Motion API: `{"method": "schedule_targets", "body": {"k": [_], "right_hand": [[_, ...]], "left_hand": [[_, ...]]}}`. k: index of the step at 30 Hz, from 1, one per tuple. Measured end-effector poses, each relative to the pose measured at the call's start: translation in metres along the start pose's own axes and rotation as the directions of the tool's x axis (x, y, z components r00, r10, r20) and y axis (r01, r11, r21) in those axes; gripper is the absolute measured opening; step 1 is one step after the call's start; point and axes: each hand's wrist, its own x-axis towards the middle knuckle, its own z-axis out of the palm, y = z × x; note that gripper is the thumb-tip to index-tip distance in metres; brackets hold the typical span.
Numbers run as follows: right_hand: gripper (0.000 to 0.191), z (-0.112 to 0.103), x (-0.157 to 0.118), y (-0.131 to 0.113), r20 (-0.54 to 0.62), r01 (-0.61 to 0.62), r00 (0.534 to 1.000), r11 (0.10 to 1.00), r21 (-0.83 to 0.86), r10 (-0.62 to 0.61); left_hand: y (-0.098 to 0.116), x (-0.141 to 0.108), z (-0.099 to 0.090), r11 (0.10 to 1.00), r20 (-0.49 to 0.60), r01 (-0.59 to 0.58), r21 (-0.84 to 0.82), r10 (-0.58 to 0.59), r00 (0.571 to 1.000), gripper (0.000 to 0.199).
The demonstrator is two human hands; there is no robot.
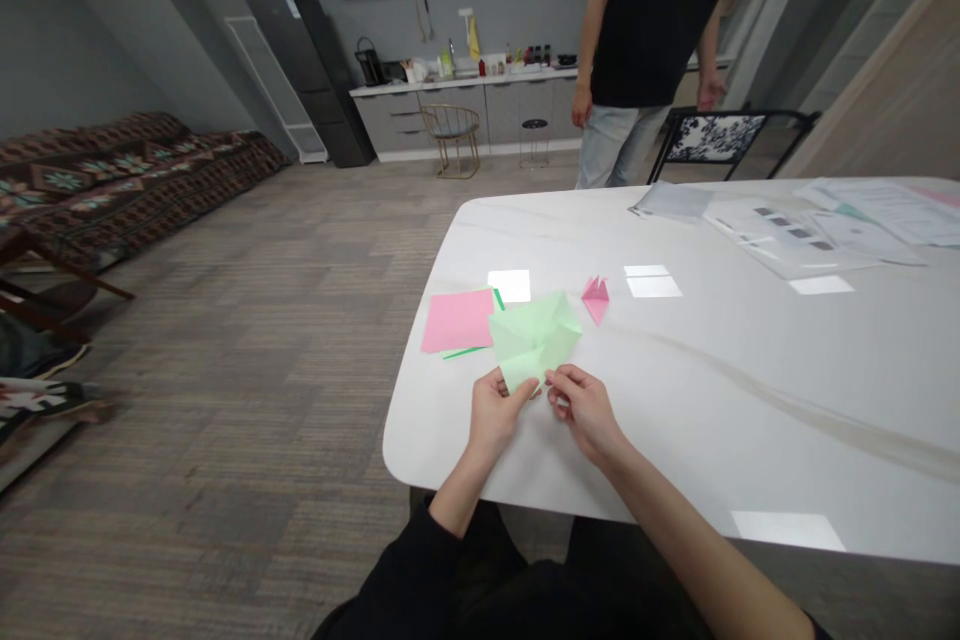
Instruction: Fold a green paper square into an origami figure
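My left hand (495, 412) and right hand (583, 410) pinch the folded green paper (534, 338) close to the bench's (675, 420) near edge; a pink sheet (457, 320) sits toward the left edge, a folded pink piece (596, 298) just ahead.

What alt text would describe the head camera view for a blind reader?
The left hand and right hand hold a folded sheet of pale green paper at a white marble table. A pink paper sheet and a small folded pink paper piece lie nearby, and a person in a black shirt stands beyond the table.
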Motion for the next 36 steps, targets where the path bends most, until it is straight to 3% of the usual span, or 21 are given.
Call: {"method": "schedule_targets", "body": {"k": [5,7,8,9,11,12,15,17,19,22,27,29,31,33,36], "right_hand": [[0.027,-0.005,0.009,-0.006,0.034,0.081,0.996,0.997,-0.011,-0.081],[0.028,-0.013,0.015,-0.016,0.104,0.102,0.99,0.991,-0.082,-0.093],[0.028,-0.018,0.017,-0.022,0.17,0.112,0.982,0.977,-0.183,-0.08],[0.028,-0.023,0.02,-0.028,0.229,0.138,0.971,0.942,-0.305,-0.068],[0.025,-0.031,0.023,-0.04,0.333,0.229,0.942,0.803,-0.55,-0.041],[0.024,-0.034,0.024,-0.045,0.377,0.281,0.926,0.724,-0.63,-0.031],[0.021,-0.039,0.027,-0.056,0.506,0.404,0.862,0.559,-0.724,0.034],[0.022,-0.039,0.029,-0.06,0.561,0.446,0.824,0.522,-0.728,0.079],[0.022,-0.039,0.031,-0.061,0.578,0.459,0.81,0.514,-0.725,0.092],[0.023,-0.039,0.032,-0.061,0.567,0.458,0.821,0.513,-0.726,0.069],[0.023,-0.047,0.032,-0.064,0.446,0.349,0.895,0.604,-0.717,0.013],[0.026,-0.053,0.032,-0.064,0.369,0.283,0.929,0.689,-0.667,-0.024],[0.032,-0.058,0.031,-0.062,0.274,0.194,0.961,0.812,-0.55,-0.044],[0.037,-0.062,0.029,-0.059,0.197,0.109,0.98,0.915,-0.388,-0.033],[0.043,-0.062,0.024,-0.052,0.174,0.054,0.985,0.961,-0.271,-0.006]], "left_hand": [[0.002,-0.003,-0.011,0.989,0.08,0.084,0.125,-0.095,0.992,0.037],[0.014,-0.001,-0.026,0.973,-0.074,-0.056,0.225,0.075,0.994,0.045],[0.022,0.001,-0.034,0.929,-0.17,-0.156,0.335,0.222,0.96,0.049],[0.031,0.004,-0.041,0.851,-0.177,-0.249,0.462,0.363,0.915,0.052],[0.05,0.007,-0.051,0.601,0.028,-0.409,0.687,0.54,0.841,0.054],[0.058,0.009,-0.053,0.466,0.182,-0.473,0.748,0.541,0.821,0.055],[0.069,0.011,-0.048,0.19,0.549,-0.621,0.76,0.323,0.771,0.064],[0.064,0.013,-0.042,0.134,0.645,-0.661,0.738,0.147,0.75,0.074],[0.055,0.015,-0.037,0.155,0.706,-0.7,0.697,0.02,0.708,0.075],[0.042,0.018,-0.032,0.209,0.71,-0.694,0.689,-0.004,0.704,0.068],[0.032,0.026,-0.025,0.332,0.571,-0.562,0.757,0.08,0.817,0.032],[0.029,0.031,-0.022,0.43,0.465,-0.482,0.763,0.151,0.872,0.024],[0.024,0.036,-0.019,0.569,0.327,-0.375,0.732,0.189,0.926,0.03],[0.018,0.041,-0.017,0.719,0.22,-0.254,0.646,0.144,0.965,0.038],[0.01,0.046,-0.012,0.903,0.202,-0.082,0.422,-0.006,0.979,0.042]]}}
